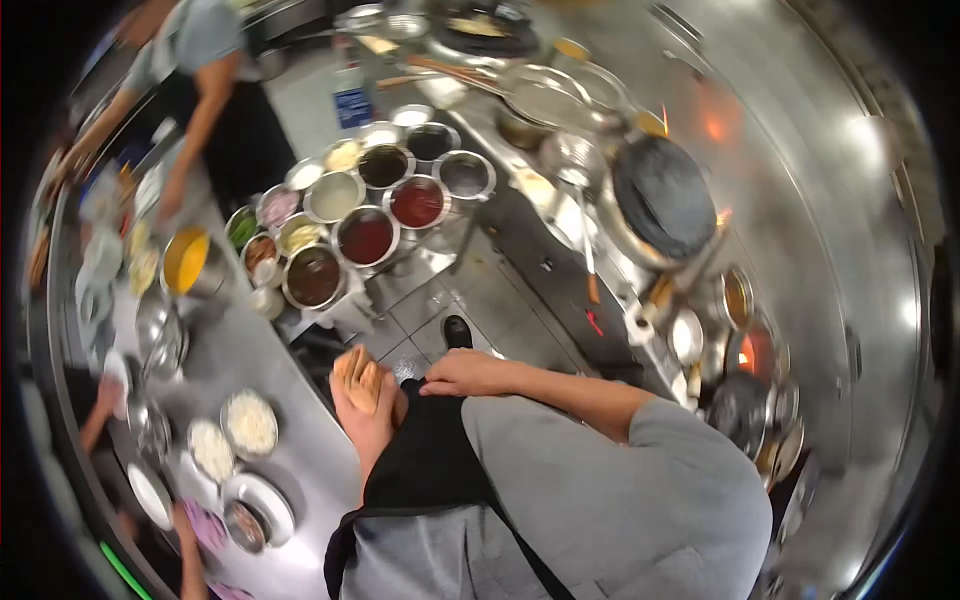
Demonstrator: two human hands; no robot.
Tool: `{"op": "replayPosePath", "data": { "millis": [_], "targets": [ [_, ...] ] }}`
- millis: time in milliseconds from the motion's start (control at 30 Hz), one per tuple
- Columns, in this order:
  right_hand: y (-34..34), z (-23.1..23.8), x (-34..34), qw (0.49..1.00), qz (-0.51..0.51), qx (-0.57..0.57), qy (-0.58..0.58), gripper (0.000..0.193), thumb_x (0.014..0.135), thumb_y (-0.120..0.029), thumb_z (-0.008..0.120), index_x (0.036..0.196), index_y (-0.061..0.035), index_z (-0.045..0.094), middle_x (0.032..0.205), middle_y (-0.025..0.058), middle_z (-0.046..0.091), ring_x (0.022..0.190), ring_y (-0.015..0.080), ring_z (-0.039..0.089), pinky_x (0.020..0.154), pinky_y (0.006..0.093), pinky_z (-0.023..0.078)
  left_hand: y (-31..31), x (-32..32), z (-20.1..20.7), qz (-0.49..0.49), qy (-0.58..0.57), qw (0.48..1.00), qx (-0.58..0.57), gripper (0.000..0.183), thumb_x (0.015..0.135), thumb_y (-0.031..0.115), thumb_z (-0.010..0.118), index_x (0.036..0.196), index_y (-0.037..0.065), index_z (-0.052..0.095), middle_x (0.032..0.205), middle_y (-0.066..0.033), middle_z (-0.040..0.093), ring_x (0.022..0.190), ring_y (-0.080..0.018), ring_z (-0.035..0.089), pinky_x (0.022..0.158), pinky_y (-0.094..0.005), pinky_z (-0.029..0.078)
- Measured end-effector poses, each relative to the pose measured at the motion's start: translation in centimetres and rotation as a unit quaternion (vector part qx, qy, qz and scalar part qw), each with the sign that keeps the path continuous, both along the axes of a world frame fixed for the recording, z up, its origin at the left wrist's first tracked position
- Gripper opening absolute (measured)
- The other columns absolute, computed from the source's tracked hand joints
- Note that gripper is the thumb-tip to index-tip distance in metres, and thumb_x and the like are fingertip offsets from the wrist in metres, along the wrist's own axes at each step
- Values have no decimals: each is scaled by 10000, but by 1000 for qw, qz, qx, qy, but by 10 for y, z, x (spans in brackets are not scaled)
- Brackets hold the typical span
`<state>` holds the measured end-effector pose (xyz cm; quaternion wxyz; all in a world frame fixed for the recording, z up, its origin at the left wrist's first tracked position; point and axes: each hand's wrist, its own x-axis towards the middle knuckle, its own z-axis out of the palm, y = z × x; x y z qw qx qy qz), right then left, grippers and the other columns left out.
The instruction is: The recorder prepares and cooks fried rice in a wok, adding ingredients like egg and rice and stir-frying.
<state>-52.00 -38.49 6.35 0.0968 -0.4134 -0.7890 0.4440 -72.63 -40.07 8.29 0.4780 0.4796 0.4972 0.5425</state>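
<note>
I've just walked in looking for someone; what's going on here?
The person's right hand is against a black cloth apron; the left hand is curled beside it, and whether it holds anything is unclear. At far left, another person's hand is at a round white dish. Two round mounds of white food are on the grey steel counter to the left.

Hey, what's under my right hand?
Black apron fabric shows just below your right hand. Whatever lies directly beneath its curled fingers is covered and can't be seen.
</note>
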Motion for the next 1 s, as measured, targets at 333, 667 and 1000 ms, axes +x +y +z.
{"op": "replayPosePath", "data": {
  "millis": [333,667,1000],
  "targets": [
    [-47,-22,88,971,-227,40,67,382,940,-335,576,774,4,636,686,213,593,649,395,567,595,445,433,45,116,27,-260,-137,948,-119,567,883,181,678,1341,10,389,1085,-98,564,950,-156,569,861,-285,457],
    [-18,7,167,951,-268,105,112,438,929,-355,598,645,-22,571,540,171,503,524,382,492,533,450,392,45,156,66,-145,-113,980,-81,622,891,229,661,1390,68,327,1166,-213,584,891,-234,623,819,-357,529],
    [15,64,237,905,-312,130,259,616,784,-268,789,1262,4,511,1058,106,599,961,223,593,869,350,479,79,265,59,-262,-149,952,-57,658,960,197,577,1471,66,185,1419,-135,361,1316,-238,371,1109,-371,271]
  ]
}}
